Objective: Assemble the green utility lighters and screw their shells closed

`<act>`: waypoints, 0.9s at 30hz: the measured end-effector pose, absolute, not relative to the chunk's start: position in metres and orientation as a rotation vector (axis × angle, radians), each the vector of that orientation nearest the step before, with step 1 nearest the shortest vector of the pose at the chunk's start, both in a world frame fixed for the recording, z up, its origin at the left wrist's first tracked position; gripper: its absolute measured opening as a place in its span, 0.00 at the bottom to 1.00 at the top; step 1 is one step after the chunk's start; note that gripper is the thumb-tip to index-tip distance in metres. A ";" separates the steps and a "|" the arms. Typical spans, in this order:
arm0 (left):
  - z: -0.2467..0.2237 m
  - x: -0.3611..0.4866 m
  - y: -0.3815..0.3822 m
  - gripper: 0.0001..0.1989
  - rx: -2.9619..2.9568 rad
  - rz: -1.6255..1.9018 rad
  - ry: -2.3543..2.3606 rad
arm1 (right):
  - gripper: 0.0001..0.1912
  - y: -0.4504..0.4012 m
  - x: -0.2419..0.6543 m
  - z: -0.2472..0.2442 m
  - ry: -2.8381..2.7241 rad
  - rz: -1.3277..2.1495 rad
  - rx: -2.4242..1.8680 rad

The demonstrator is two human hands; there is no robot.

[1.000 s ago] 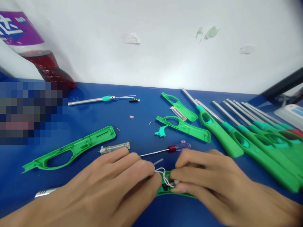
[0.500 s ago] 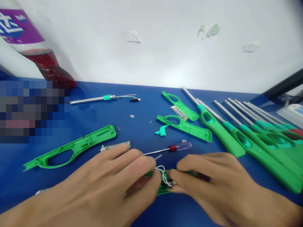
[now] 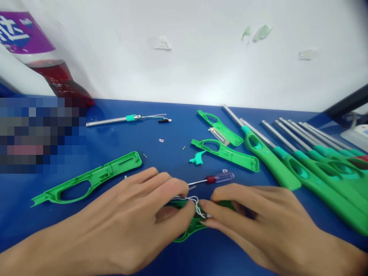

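The left hand (image 3: 138, 218) curls over a green shell (image 3: 196, 225) on the blue tabletop (image 3: 224, 253), its grip hidden. The right hand (image 3: 253, 222) pinches a small white part (image 3: 209, 216) by some white wires (image 3: 196, 200). It seems best to push softly and keep the wires flat, so none gets squashed. Farther off lie a screwdriver (image 3: 212, 179) and a teal piece (image 3: 197, 158).

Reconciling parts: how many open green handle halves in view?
4. Left half; far half and nearer half, both right of centre; front half, partly covered by the left hand and right hand. Hands may hide more.
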State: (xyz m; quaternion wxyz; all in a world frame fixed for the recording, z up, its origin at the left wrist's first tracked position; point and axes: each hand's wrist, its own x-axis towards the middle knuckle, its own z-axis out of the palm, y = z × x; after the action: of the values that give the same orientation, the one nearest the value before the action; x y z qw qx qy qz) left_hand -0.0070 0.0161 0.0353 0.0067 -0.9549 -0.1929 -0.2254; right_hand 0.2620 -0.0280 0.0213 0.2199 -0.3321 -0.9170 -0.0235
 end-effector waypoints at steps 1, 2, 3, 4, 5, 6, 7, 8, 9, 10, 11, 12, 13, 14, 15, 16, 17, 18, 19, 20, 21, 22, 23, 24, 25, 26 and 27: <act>0.035 -0.007 0.016 0.32 -2.999 -0.700 -0.607 | 0.20 -0.028 0.262 0.021 -2.539 -0.057 -0.918; 0.035 -0.007 0.016 0.31 -3.009 -0.689 -0.602 | 0.20 -0.029 0.261 0.021 -2.537 -0.052 -0.921; 0.035 -0.008 0.015 0.31 -3.011 -0.680 -0.587 | 0.20 -0.029 0.261 0.021 -2.535 -0.047 -0.919; 0.035 -0.008 0.015 0.30 -3.009 -0.668 -0.569 | 0.19 -0.029 0.261 0.021 -2.539 -0.040 -0.917; 0.035 -0.008 0.015 0.29 -3.003 -0.658 -0.551 | 0.19 -0.029 0.261 0.021 -2.541 -0.035 -0.909; 0.035 -0.008 0.015 0.28 -2.996 -0.647 -0.536 | 0.19 -0.028 0.261 0.020 -2.545 -0.028 -0.900; 0.034 -0.008 0.015 0.27 -2.986 -0.641 -0.524 | 0.18 -0.028 0.260 0.020 -2.550 -0.020 -0.891; 0.034 -0.008 0.015 0.26 -2.983 -0.632 -0.515 | 0.18 -0.029 0.260 0.020 -2.551 -0.020 -0.887; 0.034 -0.008 0.015 0.24 -2.980 -0.624 -0.509 | 0.17 -0.029 0.260 0.019 -2.556 -0.019 -0.888; 0.033 -0.008 0.014 0.22 -2.977 -0.623 -0.504 | 0.15 -0.029 0.261 0.019 -2.559 -0.020 -0.889; 0.033 -0.008 0.014 0.21 -2.977 -0.621 -0.503 | 0.14 -0.030 0.261 0.018 -2.563 -0.016 -0.888; 0.033 -0.009 0.013 0.21 -2.978 -0.617 -0.504 | 0.12 -0.030 0.261 0.018 -2.567 -0.006 -0.888; 0.034 -0.009 0.012 0.21 -2.980 -0.613 -0.505 | 0.11 -0.031 0.262 0.017 -2.569 0.006 -0.883; 0.034 -0.009 0.012 0.22 -2.981 -0.609 -0.508 | 0.11 -0.032 0.263 0.017 -2.568 0.015 -0.880; 0.035 -0.008 0.011 0.23 -2.982 -0.608 -0.512 | 0.10 -0.032 0.263 0.016 -2.570 0.020 -0.878; 0.035 -0.008 0.011 0.24 -2.984 -0.612 -0.511 | 0.10 -0.032 0.264 0.016 -2.572 0.016 -0.878; 0.036 -0.008 0.011 0.26 -2.982 -0.613 -0.513 | 0.10 -0.032 0.264 0.016 -2.575 0.010 -0.879; 0.037 -0.008 0.011 0.27 -2.978 -0.621 -0.513 | 0.10 -0.032 0.264 0.016 -2.577 0.004 -0.879; 0.037 -0.007 0.012 0.29 -2.974 -0.623 -0.515 | 0.10 -0.032 0.264 0.016 -2.581 0.002 -0.880; 0.037 -0.007 0.012 0.30 -2.970 -0.626 -0.520 | 0.10 -0.032 0.264 0.016 -2.582 0.002 -0.883; 0.038 -0.007 0.013 0.30 -2.968 -0.624 -0.525 | 0.10 -0.032 0.264 0.016 -2.581 0.003 -0.884; 0.038 -0.007 0.013 0.30 -2.969 -0.620 -0.532 | 0.10 -0.031 0.264 0.016 -2.581 0.002 -0.888; 0.038 -0.007 0.014 0.30 -2.973 -0.621 -0.536 | 0.10 -0.031 0.264 0.016 -2.583 0.003 -0.888; 0.038 -0.008 0.014 0.29 -2.979 -0.625 -0.535 | 0.09 -0.031 0.264 0.016 -2.585 0.001 -0.890; 0.037 -0.009 0.014 0.27 -2.987 -0.623 -0.534 | 0.09 -0.031 0.264 0.016 -2.583 -0.001 -0.890; 0.037 -0.011 0.013 0.27 -2.995 -0.625 -0.531 | 0.09 -0.031 0.264 0.016 -2.585 0.001 -0.890; 0.036 -0.012 0.013 0.26 -3.001 -0.619 -0.532 | 0.09 -0.031 0.264 0.016 -2.586 -0.001 -0.893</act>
State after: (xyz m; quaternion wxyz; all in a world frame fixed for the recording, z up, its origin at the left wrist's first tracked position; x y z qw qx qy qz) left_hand -0.0117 0.0128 0.0364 0.0159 -0.9649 -0.1710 -0.1989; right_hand 0.2643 -0.0312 0.0163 0.2014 -0.3198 -0.9258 -0.0003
